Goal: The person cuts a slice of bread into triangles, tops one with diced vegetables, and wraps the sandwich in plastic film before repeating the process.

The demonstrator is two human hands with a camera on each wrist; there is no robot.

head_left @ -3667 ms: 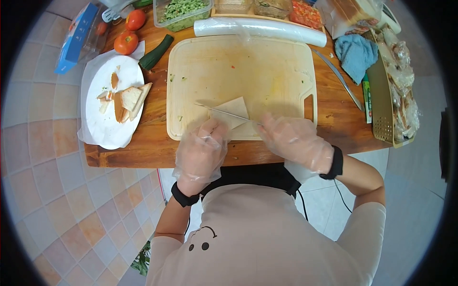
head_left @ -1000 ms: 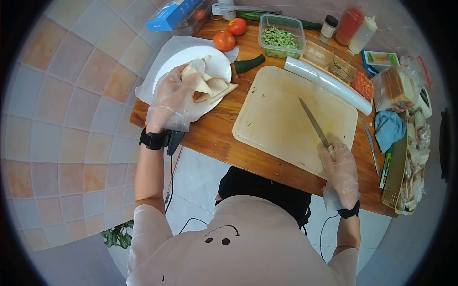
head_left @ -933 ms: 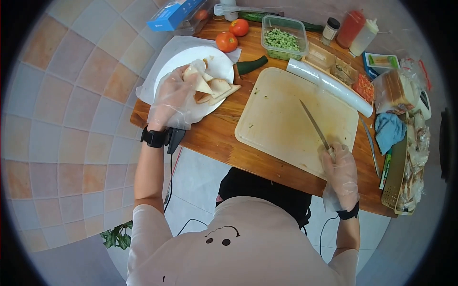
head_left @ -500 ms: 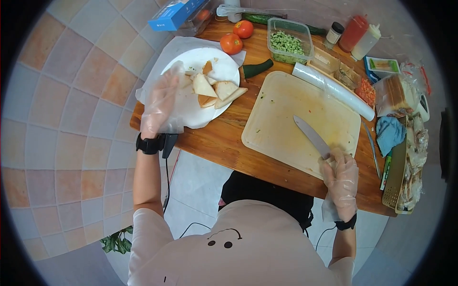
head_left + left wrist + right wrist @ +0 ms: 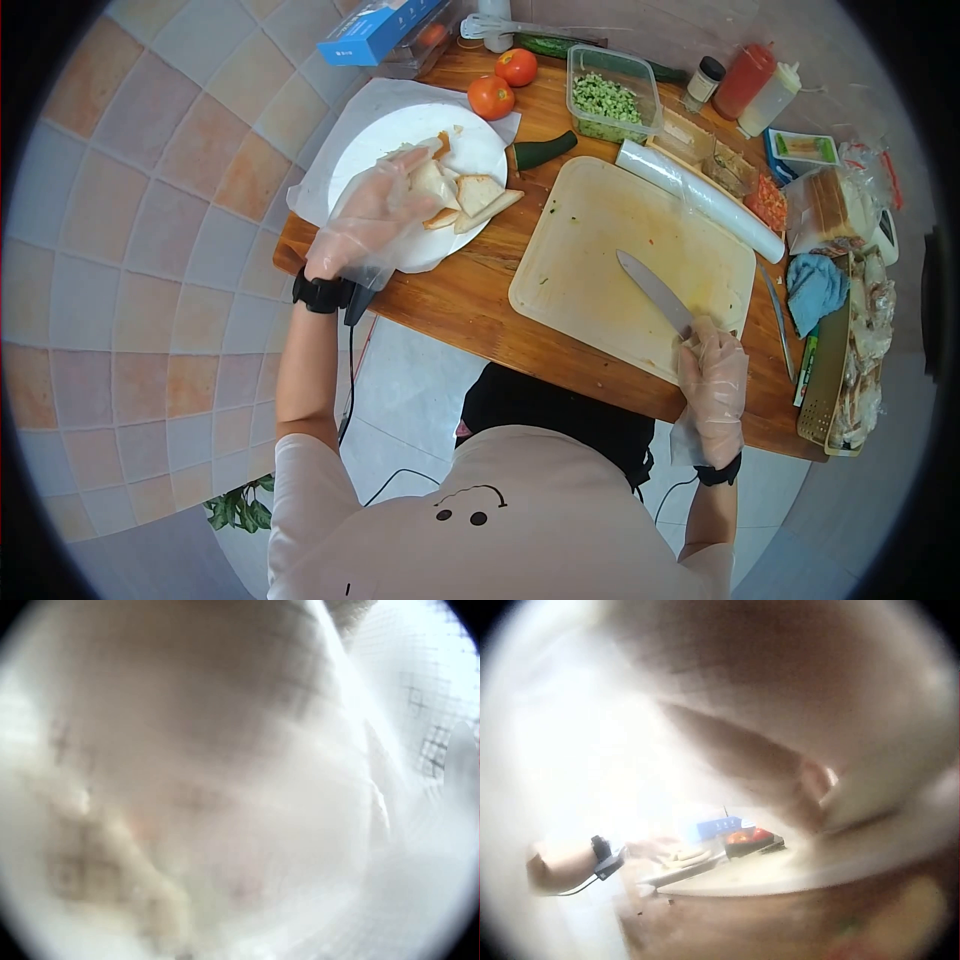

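Observation:
My gloved left hand point(image 5: 380, 205) is over the left side of the white plate point(image 5: 350, 150), its fingers reaching out and touching a bread triangle point(image 5: 432, 184). More cut bread pieces point(image 5: 488, 207) and crusts lie beside it, overhanging the plate's right rim. On the right, my gloved right hand point(image 5: 714, 375) grips a kitchen knife point(image 5: 655, 290) by its handle, the blade pointing away over the cream cutting board point(image 5: 580, 240). Crumbs and small green bits dot the board. The left wrist view is filled by blurred glove plastic; the right wrist view shows the blurred right hand close up.
Tomatoes point(image 5: 491, 98), a cut cucumber point(image 5: 545, 150) and a tub of chopped cucumber point(image 5: 607, 98) stand behind. A roll of plastic wrap point(image 5: 700, 200) borders the board. A second knife point(image 5: 778, 320), a blue cloth point(image 5: 816, 290) and a basket point(image 5: 828, 390) of wrapped food are at right.
Bread that lay on the board under the knife is gone from it. The left hand set a bread triangle on the plate, drew back left, then returned to it. The knife blade has turned flatter.

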